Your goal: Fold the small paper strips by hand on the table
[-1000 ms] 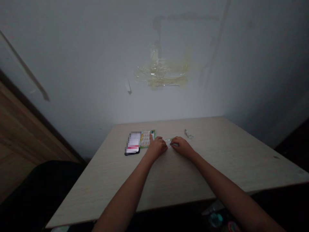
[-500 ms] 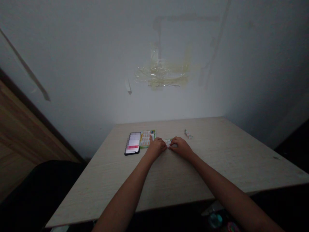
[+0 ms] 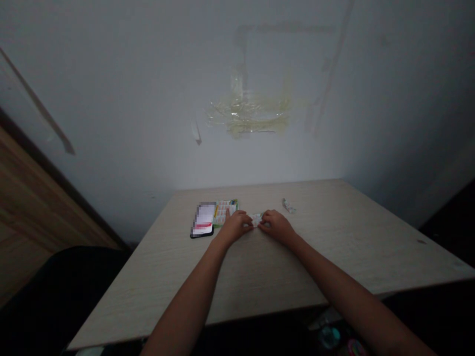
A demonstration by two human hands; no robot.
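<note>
A small piece of printed paper (image 3: pixel 256 220) lies low over the tabletop between my two hands. My left hand (image 3: pixel 238 225) pinches its left end, with the fingers bent. From the other side my right hand (image 3: pixel 276 225) grips the right end between thumb and fingers. Beyond my left hand is a colourful printed sheet (image 3: pixel 221 211) with rows of small pictures, partly covered by that hand. A phone (image 3: pixel 203 220) with a lit, blurred screen sits against the sheet's left side. Behind my right hand rests a crumpled strip of paper (image 3: pixel 288 206).
The pale wooden table (image 3: pixel 260 277) meets a grey wall (image 3: pixel 148 123) at its back. Clear tape (image 3: pixel 252 116) clings to the wall. Under the front edge, a bottle with a teal cap (image 3: pixel 330 337) shows dimly. A dark rounded shape (image 3: pixel 63 291) stands at the left.
My left hand has shifted slightly left, so more of the small paper shows between the hands. My right hand is nearly still. The view has moved a little.
</note>
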